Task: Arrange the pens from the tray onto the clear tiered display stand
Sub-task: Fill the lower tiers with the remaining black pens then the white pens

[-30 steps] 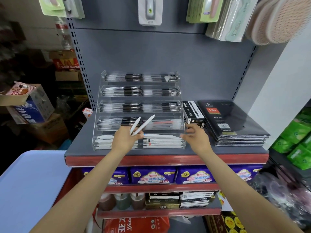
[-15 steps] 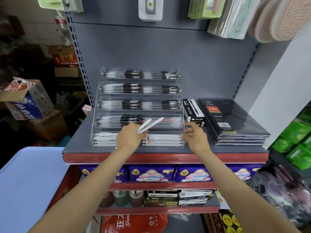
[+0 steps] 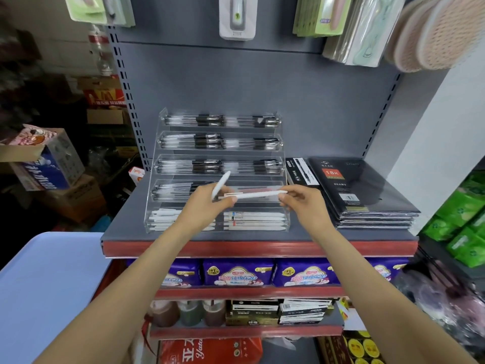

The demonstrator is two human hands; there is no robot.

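1. Two white pens held at once, so a slip judged the likeliest trouble. Left hand (image 3: 204,206) closed on both: a tilted pen (image 3: 222,185) poking up and away from the fist, and a horizontal pen (image 3: 254,194) pinched at its near end.
2. Far end of that horizontal pen nipped between the narrowed fingers (image 3: 284,195) of the right hand (image 3: 305,208), so carried by its tips alone. Could have rolled or dropped onto the shelf (image 3: 126,219) had either pinch eased before the other was sure.
3. Tilted pen gripped low on its barrel and left free at the top. Might have knocked the clear display stand (image 3: 219,227) or stirred the black pens (image 3: 210,168) in the tiers behind as the hands went in.
4. Could also have been set askew, since the bottom-tier white pens (image 3: 253,220) lay tidy and parallel and a skewed one would have spoiled the row.
5. Horizontal pen spanned the gap between the left fingers (image 3: 228,200) and the right ones, level, just in front of the stand's second tier up and above the bottom row, touching neither as far as could be told.
6. Tray not made out anywhere in view.
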